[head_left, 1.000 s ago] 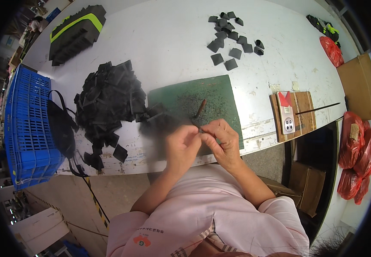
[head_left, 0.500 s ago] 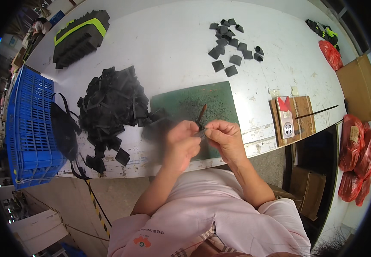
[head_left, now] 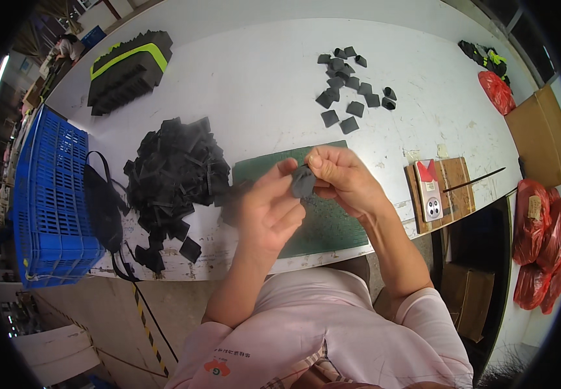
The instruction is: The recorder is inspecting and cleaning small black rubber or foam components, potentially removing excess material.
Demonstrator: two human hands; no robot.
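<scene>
A small dark grey fabric piece [head_left: 303, 182] is held up over the green cutting mat [head_left: 332, 235]. My right hand [head_left: 350, 180] pinches its upper edge between thumb and fingers. On its other side, the curled fingers of my left hand [head_left: 269, 211] close against the piece; their exact grip is partly hidden. Left of the mat lies a heap of black fabric squares [head_left: 177, 168], a few slid toward the table's front edge. Farther back, several dark grey folded pieces [head_left: 352, 108] lie scattered, some standing open like little tubes.
A blue plastic crate [head_left: 57, 201] and a black strapped bag [head_left: 102, 207] flank the heap. Behind it stands a banded dark stack [head_left: 128, 71]. At right, a phone [head_left: 429, 191] and a thin dark rod [head_left: 475, 180] rest on a wooden board [head_left: 458, 207]. Red bags [head_left: 534, 217] hang beyond.
Both hands have risen slightly, and the grey piece now shows more fully between them. The brown pointed stick seen between the hands earlier is out of sight. My view has tilted a little.
</scene>
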